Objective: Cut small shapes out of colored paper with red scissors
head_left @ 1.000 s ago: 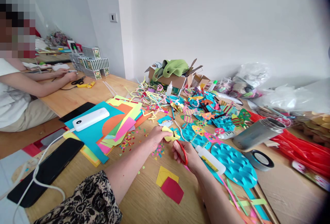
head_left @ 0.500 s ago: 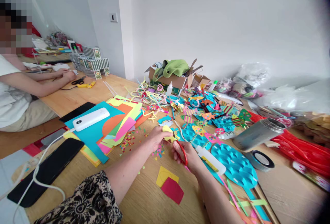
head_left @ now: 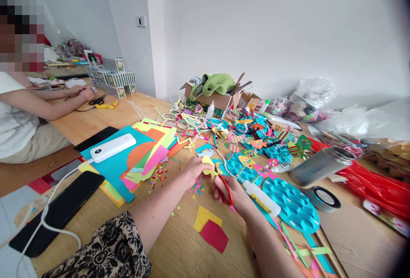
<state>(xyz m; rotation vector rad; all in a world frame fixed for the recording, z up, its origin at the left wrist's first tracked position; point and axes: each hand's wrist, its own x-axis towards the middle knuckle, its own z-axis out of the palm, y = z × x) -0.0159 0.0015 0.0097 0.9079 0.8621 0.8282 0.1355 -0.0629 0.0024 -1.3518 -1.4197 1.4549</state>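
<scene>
Pinched in my left hand point(head_left: 194, 173) is a small piece of yellow paper point(head_left: 209, 165). My right hand point(head_left: 233, 192) is closed round the red handles of a pair of scissors point(head_left: 229, 191), whose blades reach up to the right side of that paper. Below both hands a yellow square of paper point(head_left: 200, 217) with a drawn outline lies on the table, partly under a dark red paper piece point(head_left: 215, 236). Tiny coloured paper scraps point(head_left: 160, 176) are scattered left of my hands, and more lie beneath them.
Coloured sheets point(head_left: 153, 141) carry a white power bank point(head_left: 113, 147) at left, near a black phone point(head_left: 57, 214). Blue fish-shaped crafts point(head_left: 291, 203), a glue bottle point(head_left: 262, 199), a tape roll point(head_left: 323, 198) and a steel flask point(head_left: 322, 166) lie at right. Another person's hands point(head_left: 83, 93) are at far left.
The yellow paper has turned slightly in my left hand, and the scissor blades have shifted a little against its edge. Both hands stay in nearly the same place.
</scene>
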